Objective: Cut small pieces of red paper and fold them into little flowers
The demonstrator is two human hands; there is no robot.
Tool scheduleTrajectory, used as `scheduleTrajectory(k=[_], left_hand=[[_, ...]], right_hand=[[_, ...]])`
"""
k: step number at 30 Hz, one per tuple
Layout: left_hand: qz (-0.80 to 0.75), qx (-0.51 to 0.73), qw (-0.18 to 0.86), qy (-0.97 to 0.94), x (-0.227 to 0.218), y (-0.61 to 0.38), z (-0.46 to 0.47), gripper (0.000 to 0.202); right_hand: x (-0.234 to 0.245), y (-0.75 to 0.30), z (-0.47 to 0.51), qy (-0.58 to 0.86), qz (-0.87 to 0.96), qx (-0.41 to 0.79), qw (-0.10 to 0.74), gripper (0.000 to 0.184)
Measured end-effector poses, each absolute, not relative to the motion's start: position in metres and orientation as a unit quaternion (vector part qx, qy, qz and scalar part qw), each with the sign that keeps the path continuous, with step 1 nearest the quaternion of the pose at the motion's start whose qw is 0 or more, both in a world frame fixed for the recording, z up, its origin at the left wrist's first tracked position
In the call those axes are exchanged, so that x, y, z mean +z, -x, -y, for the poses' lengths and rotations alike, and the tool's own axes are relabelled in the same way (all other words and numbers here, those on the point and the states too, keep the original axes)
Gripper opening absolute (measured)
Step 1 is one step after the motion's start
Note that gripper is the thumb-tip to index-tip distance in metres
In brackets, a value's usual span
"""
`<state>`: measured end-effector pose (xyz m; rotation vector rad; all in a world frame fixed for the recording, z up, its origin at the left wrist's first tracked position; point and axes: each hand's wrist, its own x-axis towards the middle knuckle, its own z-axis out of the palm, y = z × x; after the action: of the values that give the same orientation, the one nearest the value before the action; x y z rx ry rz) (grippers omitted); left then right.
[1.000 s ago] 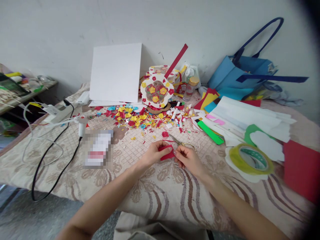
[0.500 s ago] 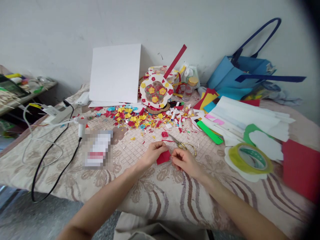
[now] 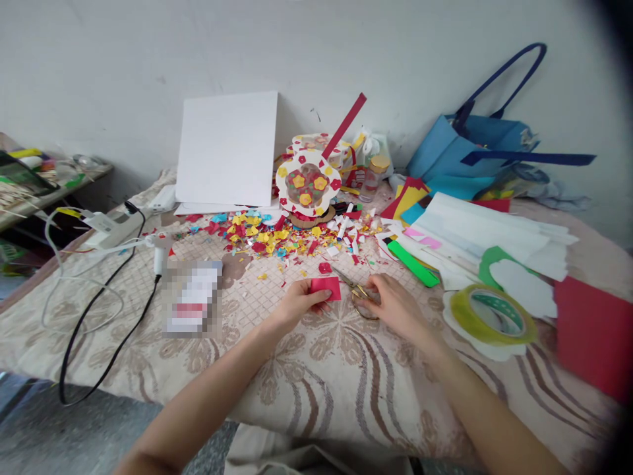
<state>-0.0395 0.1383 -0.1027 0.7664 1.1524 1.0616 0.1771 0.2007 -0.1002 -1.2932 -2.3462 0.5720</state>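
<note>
My left hand (image 3: 300, 300) pinches a small rectangle of red paper (image 3: 327, 285), thumb on top. To its right, my right hand (image 3: 393, 301) is closed around the gold handles of a pair of scissors (image 3: 357, 289), whose blades point up and to the left toward the scraps. A small red paper flower (image 3: 325, 268) lies just beyond the red paper. Farther back stands a round white lantern-like craft (image 3: 307, 185) trimmed with red and yellow paper flowers, a red strip rising from it.
Colourful paper scraps (image 3: 257, 231) spread across the table's middle. On the right lie a tape roll (image 3: 529, 330), a green strip (image 3: 414, 264), red paper (image 3: 588, 330) and a blue bag (image 3: 432, 148). On the left are a glue gun (image 3: 161, 254), its black cord and a power strip (image 3: 116, 227).
My right hand has left the red paper, moved right and taken hold of the scissors. The red paper in my left hand has turned flatter and risen slightly.
</note>
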Motion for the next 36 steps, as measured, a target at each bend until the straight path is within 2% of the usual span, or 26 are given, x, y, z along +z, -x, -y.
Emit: scheduleTrajectory(k=[4, 8, 10, 14, 16, 19, 25, 32, 36], left_hand=[[-0.488, 0.477, 0.655, -0.323, -0.103, 0.040, -0.140, 0.030], [-0.483, 0.494, 0.656, -0.305, -0.104, 0.042, -0.142, 0.027], [-0.478, 0.506, 0.656, -0.293, -0.104, 0.045, -0.143, 0.026], [-0.460, 0.530, 0.660, -0.269, -0.102, 0.050, -0.145, 0.024], [-0.453, 0.540, 0.661, -0.256, -0.100, 0.052, -0.146, 0.021], [-0.444, 0.554, 0.662, -0.239, -0.096, 0.055, -0.146, 0.017], [-0.429, 0.565, 0.673, -0.209, -0.090, 0.056, -0.145, 0.011], [-0.405, 0.577, 0.692, -0.157, -0.092, 0.055, -0.145, 0.003], [-0.388, 0.601, 0.689, -0.119, -0.092, 0.057, -0.148, 0.008]], right_hand=[[-0.108, -0.190, -0.210, 0.458, 0.867, 0.150, 0.124, 0.017], [-0.107, -0.191, -0.208, 0.465, 0.858, 0.153, 0.152, 0.012], [-0.103, -0.192, -0.208, 0.463, 0.833, 0.241, 0.186, 0.010], [-0.092, -0.188, -0.204, 0.367, 0.715, 0.547, 0.233, 0.021], [-0.089, -0.182, -0.197, 0.337, 0.667, 0.613, 0.258, 0.029], [-0.086, -0.171, -0.185, 0.305, 0.621, 0.667, 0.276, 0.044], [-0.086, -0.159, -0.172, 0.248, 0.543, 0.782, 0.180, 0.077], [-0.102, -0.151, -0.162, 0.194, 0.516, 0.820, 0.157, 0.066], [-0.104, -0.145, -0.154, 0.167, 0.514, 0.828, 0.148, 0.065]])
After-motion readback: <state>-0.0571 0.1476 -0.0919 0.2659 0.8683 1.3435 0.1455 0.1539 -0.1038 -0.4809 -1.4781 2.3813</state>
